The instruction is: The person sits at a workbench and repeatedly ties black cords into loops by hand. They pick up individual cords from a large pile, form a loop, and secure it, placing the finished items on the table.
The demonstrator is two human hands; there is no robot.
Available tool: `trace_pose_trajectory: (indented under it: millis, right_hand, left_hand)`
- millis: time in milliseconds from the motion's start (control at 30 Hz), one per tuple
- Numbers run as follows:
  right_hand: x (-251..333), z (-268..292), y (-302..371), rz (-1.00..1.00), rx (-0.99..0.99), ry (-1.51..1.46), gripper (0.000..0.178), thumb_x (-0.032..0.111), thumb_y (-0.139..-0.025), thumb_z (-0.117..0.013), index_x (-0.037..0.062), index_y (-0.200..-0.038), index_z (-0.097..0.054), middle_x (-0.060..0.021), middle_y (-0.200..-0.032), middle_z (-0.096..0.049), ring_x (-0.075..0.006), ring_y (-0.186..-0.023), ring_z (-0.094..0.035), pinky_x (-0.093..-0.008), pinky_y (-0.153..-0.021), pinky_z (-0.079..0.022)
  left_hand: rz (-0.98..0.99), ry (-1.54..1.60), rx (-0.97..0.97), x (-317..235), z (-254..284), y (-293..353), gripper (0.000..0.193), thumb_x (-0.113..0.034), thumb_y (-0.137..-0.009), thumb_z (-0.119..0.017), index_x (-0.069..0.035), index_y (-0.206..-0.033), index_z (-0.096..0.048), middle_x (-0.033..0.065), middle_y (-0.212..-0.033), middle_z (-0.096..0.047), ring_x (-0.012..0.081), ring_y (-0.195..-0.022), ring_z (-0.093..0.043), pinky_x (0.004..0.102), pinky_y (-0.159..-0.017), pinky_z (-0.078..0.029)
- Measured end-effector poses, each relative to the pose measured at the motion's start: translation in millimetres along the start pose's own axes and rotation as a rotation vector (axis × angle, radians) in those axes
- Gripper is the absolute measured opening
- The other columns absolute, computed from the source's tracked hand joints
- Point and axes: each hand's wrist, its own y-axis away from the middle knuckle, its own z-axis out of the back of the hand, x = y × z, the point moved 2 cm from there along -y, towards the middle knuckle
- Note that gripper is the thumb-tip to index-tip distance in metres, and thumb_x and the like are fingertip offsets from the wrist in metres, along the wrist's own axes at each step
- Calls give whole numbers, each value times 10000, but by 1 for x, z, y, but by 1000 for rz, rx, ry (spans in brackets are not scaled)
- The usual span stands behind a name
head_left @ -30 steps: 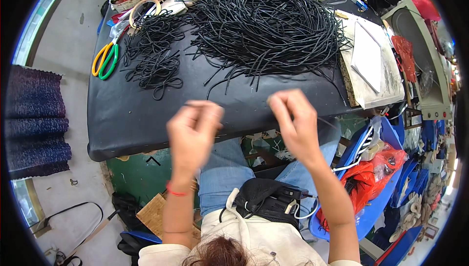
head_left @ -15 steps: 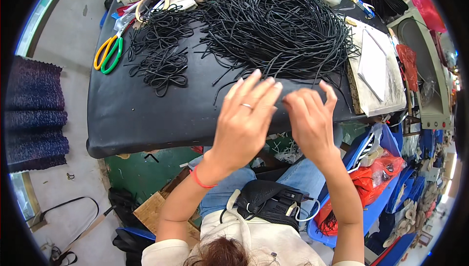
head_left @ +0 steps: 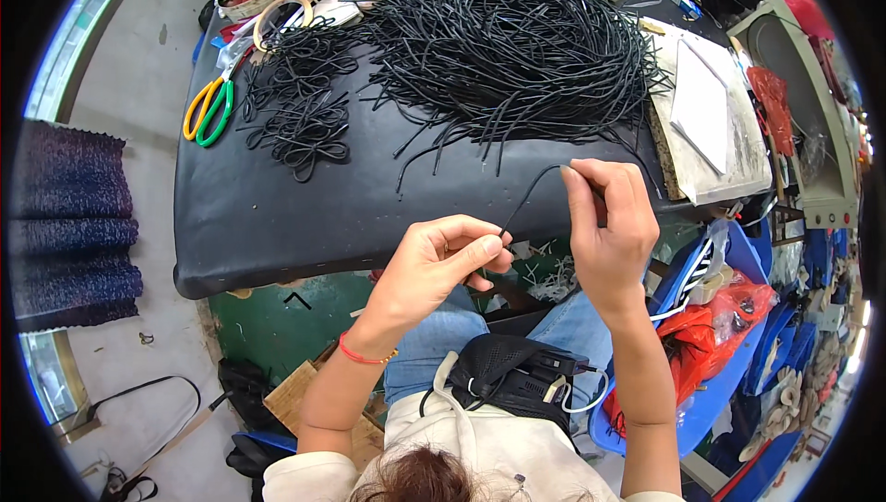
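I saw the left hand [head_left: 432,260] and right hand [head_left: 616,225] pinching one black cord [head_left: 529,190], the grip of each closed on it, near the frame's centre; a pile of cords [head_left: 508,54] lay on the table [head_left: 268,225], top centre.

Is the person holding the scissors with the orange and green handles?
No, the scissors lie on the black table while the left hand and right hand hold a black cord.

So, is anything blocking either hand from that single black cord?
Nothing visible: the left hand and the right hand both pinch the black cord, and its stretch between them arcs unobstructed.
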Motion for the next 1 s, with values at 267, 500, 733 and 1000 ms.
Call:
trace_pose_trajectory:
  millis: [267,500,733,1000]
  right_hand:
    - [7,-17,12,-13,1,10,116,-4,-746,-648,9,-841,-583,-89,-748,-554,-230,-650,-560,-304,-547,-455]
    - [20,-33,29,162,288,-37,147,1,-713,-622,17,-856,-593,-62,-758,-536,-212,-629,-555,-317,-533,-461]
    - [23,-27,30,97,327,-143,179,19,-739,-645,14,-917,-622,-76,-750,-558,-218,-638,-570,-307,-548,-473]
    - [15,-13,24,229,336,-67,218,3,-689,-645,13,-906,-626,-67,-743,-558,-201,-644,-566,-297,-538,-469]
  left_hand:
    - [13,142,-10,12,-4,-3,180,-129,-877,-572,5,-995,-597,93,-883,-645,142,-787,-639,205,-579,-521]
    - [-80,283,-185,17,5,-6,218,-128,-895,-542,23,-1046,-585,97,-939,-631,154,-825,-637,250,-714,-552]
    - [-262,281,-199,13,7,-7,183,-163,-925,-488,-21,-985,-586,90,-968,-623,152,-860,-620,311,-805,-529]
    - [13,336,-101,4,9,-2,168,-129,-872,-572,10,-954,-618,83,-883,-637,132,-829,-617,290,-762,-534]
